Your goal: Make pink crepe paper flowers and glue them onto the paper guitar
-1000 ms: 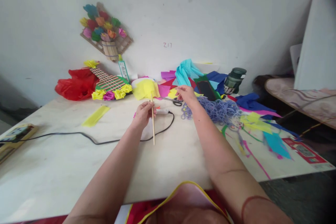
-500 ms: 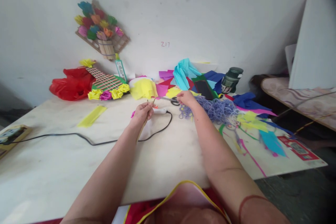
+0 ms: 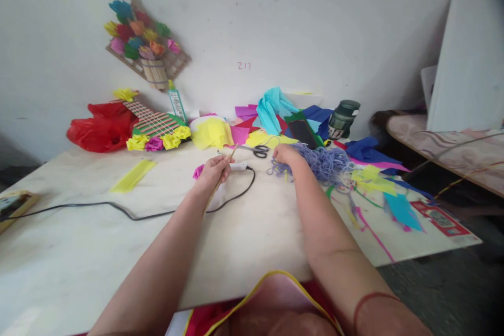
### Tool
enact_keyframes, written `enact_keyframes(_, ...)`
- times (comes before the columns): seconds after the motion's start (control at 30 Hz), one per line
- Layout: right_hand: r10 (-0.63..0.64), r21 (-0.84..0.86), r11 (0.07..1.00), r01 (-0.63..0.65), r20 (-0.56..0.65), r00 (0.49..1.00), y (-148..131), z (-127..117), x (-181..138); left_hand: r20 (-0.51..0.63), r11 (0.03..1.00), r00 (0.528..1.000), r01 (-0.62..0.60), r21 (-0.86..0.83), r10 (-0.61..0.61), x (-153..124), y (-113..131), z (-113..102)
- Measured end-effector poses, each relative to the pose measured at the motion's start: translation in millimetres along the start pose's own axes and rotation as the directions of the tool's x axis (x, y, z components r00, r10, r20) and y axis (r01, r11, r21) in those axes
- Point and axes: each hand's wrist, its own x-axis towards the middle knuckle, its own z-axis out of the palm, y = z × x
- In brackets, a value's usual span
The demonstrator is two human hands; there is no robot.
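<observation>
My left hand (image 3: 216,172) is closed round a thin wooden stick (image 3: 210,200), which slants back along my forearm with its tip above the fingers. Just beyond that hand lies a white-handled glue gun (image 3: 238,167) with a black cord, partly hidden. A pink crepe-paper flower (image 3: 198,171) shows left of the knuckles. My right hand (image 3: 286,154) is pinched at the left edge of a tangled heap of purple yarn (image 3: 325,164), and a thin strand loops by its fingers. Black-handled scissors (image 3: 260,151) lie between my hands.
Crepe-paper sheets (image 3: 212,133) and a dark phone (image 3: 302,132) lie along the wall, with a dark green jar (image 3: 344,119). At the left are a yellow paper strip (image 3: 134,176), a flower-trimmed stick craft (image 3: 153,123) and a power strip (image 3: 16,207). The black cord (image 3: 134,217) crosses the table.
My right hand has moved slightly right and down, from beside the scissors to the yarn's edge, uncovering the scissors' handles. My left hand keeps the stick. The view has shifted a little.
</observation>
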Motion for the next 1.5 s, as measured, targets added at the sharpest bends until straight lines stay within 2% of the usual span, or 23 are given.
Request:
enact_keyframes(0.13,-0.039,0.072,0.997,0.042,-0.047,0.998,1.4,4.8,5.0,0.022,1.000,1.000,-0.002,0.007,0.002,0.9,-1.6,-0.4)
enact_keyframes(0.2,-0.045,0.222,0.973,0.067,-0.101,0.994,0.6,5.5,6.5,0.024,1.000,1.000,-0.006,0.009,0.006,0.9,-1.8,-0.1)
enact_keyframes(0.27,-0.006,0.466,0.881,0.078,-0.154,0.988,-0.5,5.5,7.0,0.019,1.000,1.000,-0.007,0.006,0.007,0.8,-1.8,0.1)
enact_keyframes(0.37,0.058,0.741,0.667,0.080,-0.158,0.986,-1.0,5.2,7.3,0.010,1.000,1.000,0.001,-0.004,-0.001,1.1,-2.1,0.0)
enact_keyframes(0.47,0.063,0.846,0.525,0.092,-0.147,0.987,0.5,5.1,8.2,0.012,1.000,1.000,0.011,-0.008,-0.011,1.7,-3.1,-0.8)
enact_keyframes(0.57,0.032,0.876,0.456,0.157,-0.193,0.981,3.1,5.2,9.2,0.011,1.000,1.000,0.008,-0.007,-0.008,2.0,-3.9,-1.5)
enact_keyframes(0.63,0.023,0.843,0.507,0.181,-0.223,0.974,4.9,5.8,9.8,0.011,1.000,1.000,0.007,-0.014,-0.006,2.1,-4.2,-1.8)
enact_keyframes(0.67,0.023,0.798,0.576,0.177,-0.232,0.972,5.7,6.3,10.3,0.011,1.000,1.000,0.008,-0.019,-0.008,2.2,-4.3,-1.9)
enact_keyframes(0.77,0.017,0.518,0.846,0.123,-0.258,0.966,8.1,10.0,12.9,0.016,0.999,1.000,0.014,-0.031,-0.013,2.8,-4.9,-2.3)
enact_keyframes(0.8,0.005,0.408,0.906,0.110,-0.269,0.963,8.8,11.8,14.1,0.017,0.999,1.000,0.014,-0.032,-0.013,3.1,-5.2,-2.6)
enact_keyframes(0.87,-0.023,0.257,0.962,0.096,-0.276,0.961,9.9,16.0,16.7,0.016,0.999,1.000,0.013,-0.032,-0.013,3.6,-5.8,-3.0)
enact_keyframes(1.13,-0.186,0.052,0.979,0.195,-0.144,0.972,10.2,21.1,18.4,-0.004,0.999,1.000,0.021,-0.034,-0.022,2.4,-3.8,-2.5)
enact_keyframes(1.3,-0.159,0.062,0.984,0.167,-0.111,0.981,9.4,18.3,16.1,-0.006,0.999,1.000,0.020,-0.036,-0.020,2.4,-3.1,-2.1)
enact_keyframes(1.5,-0.125,0.024,0.991,0.131,-0.183,0.975,12.5,20.6,18.3,-0.003,0.999,1.000,0.019,-0.026,-0.019,2.6,-3.9,-3.0)
